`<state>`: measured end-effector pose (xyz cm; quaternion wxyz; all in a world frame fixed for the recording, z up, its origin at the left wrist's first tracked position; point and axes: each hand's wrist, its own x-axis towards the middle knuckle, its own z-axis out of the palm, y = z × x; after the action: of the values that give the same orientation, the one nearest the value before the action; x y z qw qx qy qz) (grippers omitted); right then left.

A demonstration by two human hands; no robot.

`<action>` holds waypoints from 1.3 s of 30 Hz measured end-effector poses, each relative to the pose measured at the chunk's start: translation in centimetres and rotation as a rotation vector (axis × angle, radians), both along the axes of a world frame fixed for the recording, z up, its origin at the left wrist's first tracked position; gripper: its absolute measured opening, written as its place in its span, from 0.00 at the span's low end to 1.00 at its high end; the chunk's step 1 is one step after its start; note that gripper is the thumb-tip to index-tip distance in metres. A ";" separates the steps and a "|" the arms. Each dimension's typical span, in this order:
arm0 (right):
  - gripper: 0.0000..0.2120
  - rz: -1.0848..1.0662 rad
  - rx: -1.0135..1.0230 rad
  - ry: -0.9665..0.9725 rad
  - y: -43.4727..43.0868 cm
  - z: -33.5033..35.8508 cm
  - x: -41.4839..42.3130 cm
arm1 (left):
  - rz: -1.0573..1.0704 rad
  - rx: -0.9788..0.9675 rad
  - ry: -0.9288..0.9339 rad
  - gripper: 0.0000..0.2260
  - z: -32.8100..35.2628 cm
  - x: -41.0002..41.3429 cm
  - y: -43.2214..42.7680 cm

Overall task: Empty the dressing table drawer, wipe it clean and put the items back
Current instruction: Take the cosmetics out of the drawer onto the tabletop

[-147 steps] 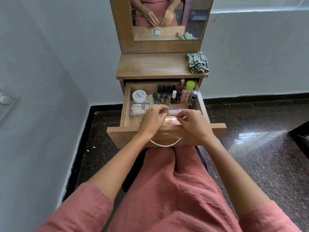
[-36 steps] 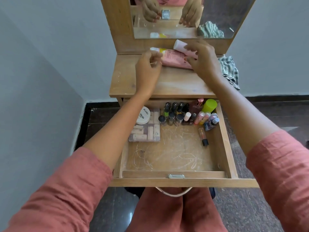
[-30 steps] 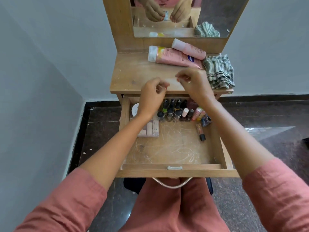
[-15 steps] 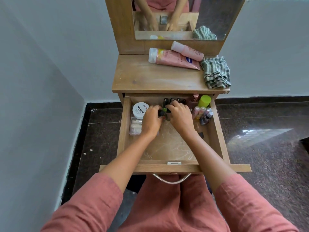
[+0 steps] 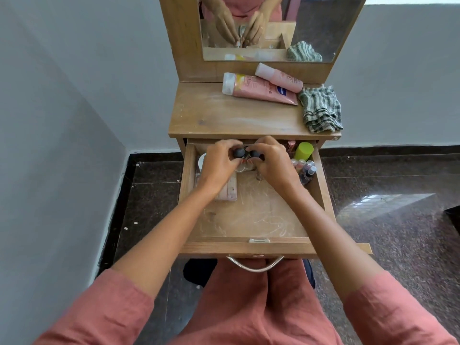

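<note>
The wooden drawer (image 5: pixel 249 246) of the dressing table stands pulled out, its scratched floor bare at the front. My left hand (image 5: pixel 220 164) and my right hand (image 5: pixel 271 163) meet at the drawer's back, both closed around a cluster of small nail polish bottles (image 5: pixel 246 155) with black caps. A flat pinkish palette (image 5: pixel 230 189) lies under my left wrist. A green-capped bottle (image 5: pixel 303 150) and several small bottles (image 5: pixel 305 168) stand at the back right. Two pink tubes (image 5: pixel 258 89) lie on the tabletop (image 5: pixel 236 118).
A striped green cloth (image 5: pixel 321 109) lies crumpled on the tabletop's right end. A mirror (image 5: pixel 268 28) rises behind and reflects my hands. Grey walls close in at the left and behind. Dark polished floor (image 5: pixel 398 195) spreads to the right. The drawer's metal handle (image 5: pixel 255 265) sits over my lap.
Both hands left the pink tubes on the tabletop, dropped into the drawer's back and closed around the black-capped nail polish bottles, which now sit slightly raised between my fingers.
</note>
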<state>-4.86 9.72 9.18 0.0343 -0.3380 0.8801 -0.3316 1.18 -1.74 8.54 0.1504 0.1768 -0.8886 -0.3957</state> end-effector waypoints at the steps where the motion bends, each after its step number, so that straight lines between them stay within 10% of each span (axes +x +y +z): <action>1: 0.15 0.003 -0.016 0.000 0.0 1.0 -0.1 | 0.001 0.033 0.020 0.18 0.9 0.0 -0.1; 39: 0.21 -0.053 -0.016 0.075 -7.3 4.5 -10.7 | 0.071 -0.009 0.183 0.18 3.8 -10.4 -8.1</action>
<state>-15.56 2.37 13.66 -0.0101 -0.3269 0.8868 -0.3266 -9.20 -9.80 12.31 0.2455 0.1705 -0.8662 -0.4004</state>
